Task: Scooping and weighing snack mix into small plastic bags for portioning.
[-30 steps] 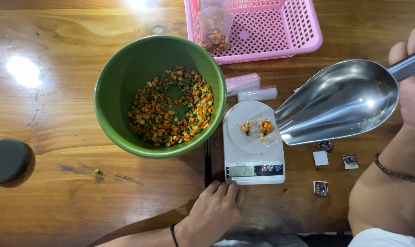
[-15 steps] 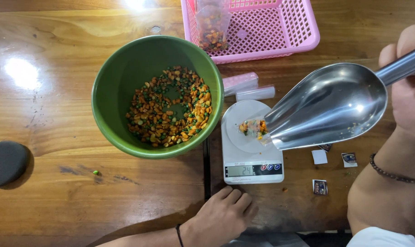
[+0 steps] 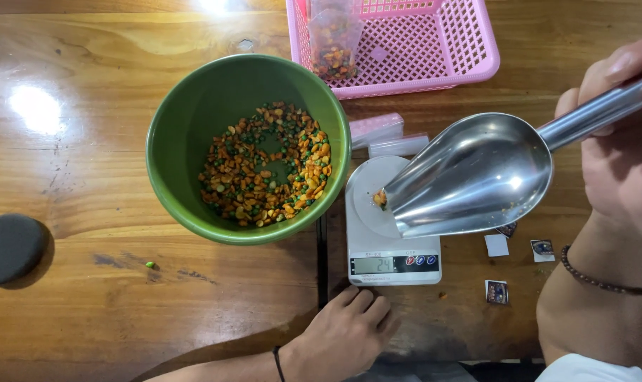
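Observation:
My right hand (image 3: 618,141) grips the handle of a large metal scoop (image 3: 469,173), whose mouth is tipped down over the round pan of a small white digital scale (image 3: 386,244). A few orange snack pieces (image 3: 380,199) lie on the pan at the scoop's lip. My left hand (image 3: 346,332) rests flat on the wooden table (image 3: 109,141) just in front of the scale, holding nothing. A green bowl (image 3: 179,141) left of the scale holds a mix of orange, yellow and green pieces.
A pink plastic basket (image 3: 434,42) at the back holds a clear bag of the mix (image 3: 333,39). Two small clear packets (image 3: 381,134) lie behind the scale. Three small sachets (image 3: 519,265) sit right of it. A dark round lid (image 3: 9,247) lies far left; one green piece (image 3: 150,265) is loose.
The scoop has swung left and lower over the scale pan, covering most of the snack pile. My left hand slid slightly right along the table edge.

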